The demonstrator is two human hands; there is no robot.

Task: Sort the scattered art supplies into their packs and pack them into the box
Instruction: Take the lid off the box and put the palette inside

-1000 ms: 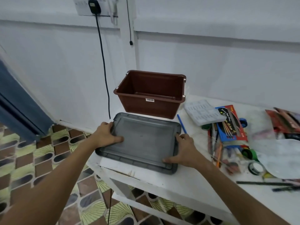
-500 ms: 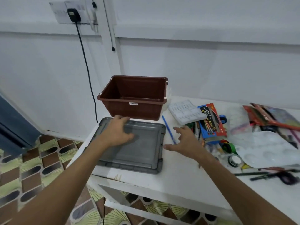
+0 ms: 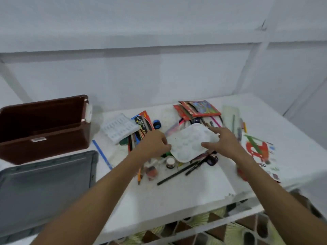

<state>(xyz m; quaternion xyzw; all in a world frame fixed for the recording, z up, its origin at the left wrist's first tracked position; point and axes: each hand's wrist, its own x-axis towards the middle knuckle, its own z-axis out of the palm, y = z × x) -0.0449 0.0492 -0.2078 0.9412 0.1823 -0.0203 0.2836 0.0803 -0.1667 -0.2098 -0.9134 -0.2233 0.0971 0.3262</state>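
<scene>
Both hands, left [image 3: 155,145] and right [image 3: 224,141], flank the white palette [image 3: 190,141], grip seemingly loose, unclenched.

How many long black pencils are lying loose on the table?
2: one black pencil and a second black pencil, side by side just below the white palette. More may hide under the clutter.

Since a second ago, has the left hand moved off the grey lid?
Yes. The left hand has left the grey lid and gone rightward along the table, away from the brown box, to the white palette's left edge.
</scene>
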